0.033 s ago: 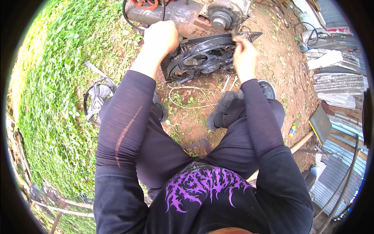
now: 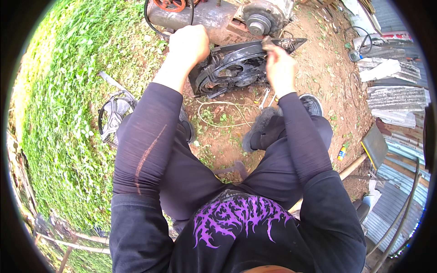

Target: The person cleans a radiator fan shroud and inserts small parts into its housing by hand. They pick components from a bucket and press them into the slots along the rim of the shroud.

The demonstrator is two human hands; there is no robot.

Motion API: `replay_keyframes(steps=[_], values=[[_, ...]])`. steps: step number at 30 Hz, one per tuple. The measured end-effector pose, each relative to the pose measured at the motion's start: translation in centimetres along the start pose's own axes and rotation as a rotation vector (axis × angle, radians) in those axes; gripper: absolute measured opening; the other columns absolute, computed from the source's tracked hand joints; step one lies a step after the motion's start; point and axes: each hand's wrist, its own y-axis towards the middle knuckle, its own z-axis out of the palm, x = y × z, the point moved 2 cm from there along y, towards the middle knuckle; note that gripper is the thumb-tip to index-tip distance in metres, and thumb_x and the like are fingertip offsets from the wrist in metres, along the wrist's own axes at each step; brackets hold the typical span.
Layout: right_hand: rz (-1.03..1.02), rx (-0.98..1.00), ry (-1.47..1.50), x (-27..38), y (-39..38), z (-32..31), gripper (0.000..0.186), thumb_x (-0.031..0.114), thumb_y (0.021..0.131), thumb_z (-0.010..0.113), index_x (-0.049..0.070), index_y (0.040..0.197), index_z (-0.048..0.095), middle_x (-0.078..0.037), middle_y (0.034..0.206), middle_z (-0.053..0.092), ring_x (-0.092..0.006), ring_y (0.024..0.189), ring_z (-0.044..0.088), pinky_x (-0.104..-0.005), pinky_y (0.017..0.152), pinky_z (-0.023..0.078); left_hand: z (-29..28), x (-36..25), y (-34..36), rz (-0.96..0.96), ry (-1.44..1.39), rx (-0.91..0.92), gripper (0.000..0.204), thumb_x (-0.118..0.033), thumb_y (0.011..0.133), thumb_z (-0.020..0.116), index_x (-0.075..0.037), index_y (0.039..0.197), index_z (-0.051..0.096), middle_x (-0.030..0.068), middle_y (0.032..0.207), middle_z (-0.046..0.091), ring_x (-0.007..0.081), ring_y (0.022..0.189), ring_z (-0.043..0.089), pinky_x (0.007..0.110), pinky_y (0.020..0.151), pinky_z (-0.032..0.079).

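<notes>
A black, greasy frame with round, wheel-like parts (image 2: 236,73) stands tilted on the ground in front of my feet. My left hand (image 2: 189,44) is closed at its upper left corner, the fingertips hidden behind the fist. At the frame's upper right, my right hand (image 2: 281,68) pinches a small brownish piece (image 2: 267,43) against the curved rim. Too little of that piece shows to tell its kind.
Behind the frame lie a rusty tank (image 2: 200,16) and a motor with a pulley (image 2: 258,22). Wrenches (image 2: 264,97) and a loop of cord (image 2: 200,113) lie near my shoes. Corrugated sheets (image 2: 395,98) line the right, grass (image 2: 68,113) the left.
My right hand has moved a little to the left along the rim, with the small brownish piece in its fingers. The left hand and the frame stay put.
</notes>
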Motion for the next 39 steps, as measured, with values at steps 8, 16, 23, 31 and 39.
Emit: replay_keyframes(steps=[8,16,23,31,39], values=[[-0.257,0.286,-0.269,2.8,2.0,2.1,0.030,0.009,0.095,0.051,0.015,0.104,0.079,-0.013,0.100,0.077,-0.0284,0.089,0.076,-0.0397,0.084,0.061,0.2,1.1,-0.5,0.006,0.002,-0.036,0.019,-0.014,0.087,0.061,-0.004,0.094,0.076,0.0229,0.093,0.075,0.0385,0.091,0.075,0.046,0.084,0.059],[-0.212,0.109,-0.239,2.6,2.1,3.3,0.028,0.009,0.091,0.056,0.014,0.107,0.078,-0.013,0.095,0.077,-0.0268,0.085,0.076,-0.0383,0.080,0.061,0.2,0.8,0.1,-0.010,-0.038,-0.001,0.018,-0.013,0.085,0.065,-0.003,0.091,0.078,0.0252,0.092,0.074,0.0383,0.093,0.075,0.045,0.085,0.059],[-0.248,0.259,-0.143,6.7,0.7,6.2,0.027,0.015,0.094,0.056,0.017,0.110,0.077,-0.010,0.107,0.077,-0.0286,0.091,0.074,-0.0406,0.080,0.061,-0.6,2.2,0.2,-0.050,-0.126,0.106,0.011,-0.015,0.081,0.073,-0.020,0.079,0.083,0.0116,0.091,0.077,0.0314,0.090,0.075,0.041,0.086,0.059],[-0.483,0.161,-0.116,7.6,0.2,8.2,0.033,0.007,0.090,0.056,0.008,0.118,0.074,-0.012,0.126,0.073,-0.0279,0.122,0.066,-0.0371,0.108,0.050,-1.7,1.5,0.2,-0.098,-0.239,0.284,0.021,-0.010,0.074,0.083,-0.012,0.095,0.084,0.0116,0.087,0.079,0.0231,0.084,0.076,0.036,0.082,0.059],[-0.340,0.171,-0.197,3.8,0.8,5.6,0.044,-0.004,0.084,0.056,0.004,0.124,0.071,-0.020,0.134,0.067,-0.0291,0.131,0.061,-0.0371,0.111,0.048,-1.1,2.4,-0.6,-0.078,-0.326,0.217,0.014,-0.007,0.077,0.075,-0.014,0.086,0.084,0.0150,0.086,0.077,0.0304,0.085,0.076,0.038,0.083,0.059]])
